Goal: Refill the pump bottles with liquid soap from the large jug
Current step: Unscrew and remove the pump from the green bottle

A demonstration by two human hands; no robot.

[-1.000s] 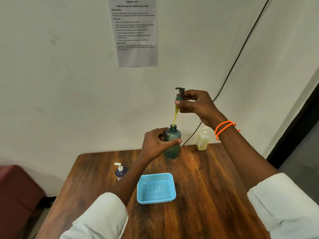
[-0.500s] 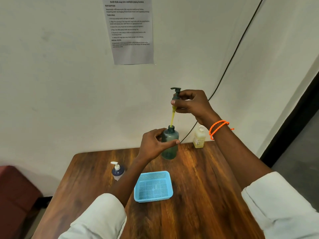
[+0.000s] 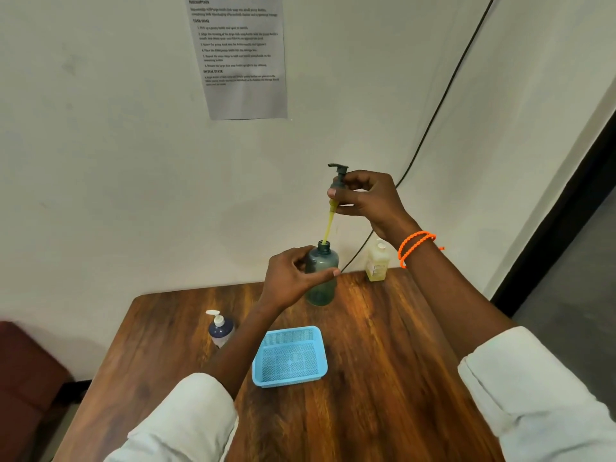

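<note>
**Colours and patterns around the hands**

A translucent teal-green bottle (image 3: 321, 278) is held in the left hand (image 3: 293, 278). A dark pump head (image 3: 338, 176) with a yellow tube (image 3: 328, 228) is pinched in the right hand (image 3: 363, 201); orange beaded bands (image 3: 416, 245) are worn at that wrist. Below the hands, a light blue mesh-patterned basket (image 3: 290, 356) is seen on the streaked brown wood-grain tabletop (image 3: 383, 378). Left of it, a dark blue bottle with a white pump (image 3: 220, 328) is shown; behind the right hand, a pale yellow jug (image 3: 376, 261).

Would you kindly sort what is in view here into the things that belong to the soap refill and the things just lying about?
Job:
- green bottle, gripped by left hand
- pump, pinched by right hand, tube tip in the neck
- jug
- small pump bottle
- blue basket

Lying about:
- wall notice
- black cable
- table
</note>
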